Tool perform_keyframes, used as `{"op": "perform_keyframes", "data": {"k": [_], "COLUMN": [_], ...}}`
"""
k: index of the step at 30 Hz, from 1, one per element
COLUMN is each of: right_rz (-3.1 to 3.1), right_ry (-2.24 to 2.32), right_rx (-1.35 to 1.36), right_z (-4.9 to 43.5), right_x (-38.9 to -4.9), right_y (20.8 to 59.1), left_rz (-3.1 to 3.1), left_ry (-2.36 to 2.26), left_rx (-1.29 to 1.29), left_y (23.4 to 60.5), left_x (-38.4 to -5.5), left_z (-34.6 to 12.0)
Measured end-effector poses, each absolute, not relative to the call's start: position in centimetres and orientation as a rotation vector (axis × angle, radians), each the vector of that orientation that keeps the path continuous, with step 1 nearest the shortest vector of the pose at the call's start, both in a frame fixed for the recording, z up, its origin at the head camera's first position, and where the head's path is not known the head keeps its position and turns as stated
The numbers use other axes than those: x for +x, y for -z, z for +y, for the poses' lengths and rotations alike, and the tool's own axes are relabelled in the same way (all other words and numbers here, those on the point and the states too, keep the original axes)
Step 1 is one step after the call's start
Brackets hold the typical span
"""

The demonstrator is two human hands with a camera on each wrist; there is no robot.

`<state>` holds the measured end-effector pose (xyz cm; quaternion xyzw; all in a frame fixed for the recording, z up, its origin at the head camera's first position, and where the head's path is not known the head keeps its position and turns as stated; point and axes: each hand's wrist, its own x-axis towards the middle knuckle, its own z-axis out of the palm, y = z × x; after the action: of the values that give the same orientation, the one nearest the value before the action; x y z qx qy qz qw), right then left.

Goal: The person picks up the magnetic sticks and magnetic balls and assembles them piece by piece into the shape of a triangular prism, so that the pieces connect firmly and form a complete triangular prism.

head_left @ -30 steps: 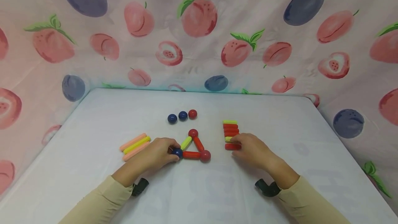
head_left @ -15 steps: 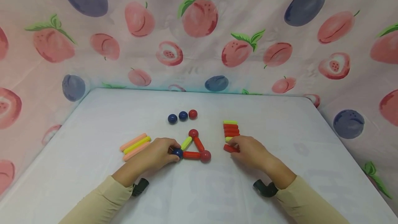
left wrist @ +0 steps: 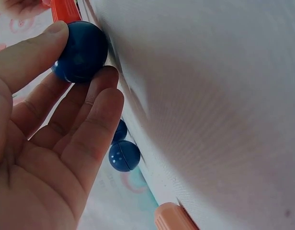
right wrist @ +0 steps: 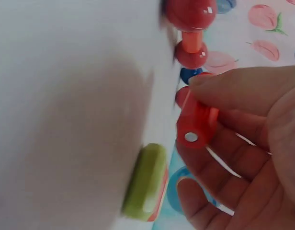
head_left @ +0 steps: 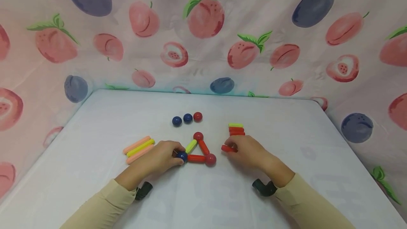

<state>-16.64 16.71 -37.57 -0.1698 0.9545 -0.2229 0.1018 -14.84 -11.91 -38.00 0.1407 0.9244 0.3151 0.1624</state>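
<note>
Two pinches: we see the right grip (head_left: 251, 153) holding a red rod (head_left: 227, 148), the left grip (head_left: 163, 155) a blue ball (head_left: 182, 156).
Each is closed snugly around its piece. Against half a second ago, the rod has shifted left, from beside the rod row (head_left: 236, 129) toward the triangle of rods and balls (head_left: 196, 158), and we find it between them, its long axis roughly sideways, free end facing the triangle.

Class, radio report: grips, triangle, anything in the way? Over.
Left grip pinches shiny blue ball, corner of red, yellow and blue ball-and-rod triangle. Right grip holds short red rod, apart from triangle. Nothing seen between rod and triangle.
</note>
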Motion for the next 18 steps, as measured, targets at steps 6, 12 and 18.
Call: {"op": "perform_keyframes", "data": {"k": [6, 12, 18], "right_rz": [2.803, 2.736, 2.715], "right_ry": [0.755, 0.695, 0.619], "right_rx": [-0.582, -0.524, -0.527], "right_z": [15.4, 14.5, 14.4], "right_x": [-17.3, -17.6, -17.6], "right_y": [36.7, 36.8, 37.4], "left_rz": [2.644, 2.634, 2.635], "left_ry": [-0.89, -0.906, -0.907], "left_rx": [0.409, 0.407, 0.394], "left_y": [38.2, 38.1, 38.3], "left_x": [-14.9, -14.9, -15.0], "left_z": [-12.0, -11.9, -12.0]}}
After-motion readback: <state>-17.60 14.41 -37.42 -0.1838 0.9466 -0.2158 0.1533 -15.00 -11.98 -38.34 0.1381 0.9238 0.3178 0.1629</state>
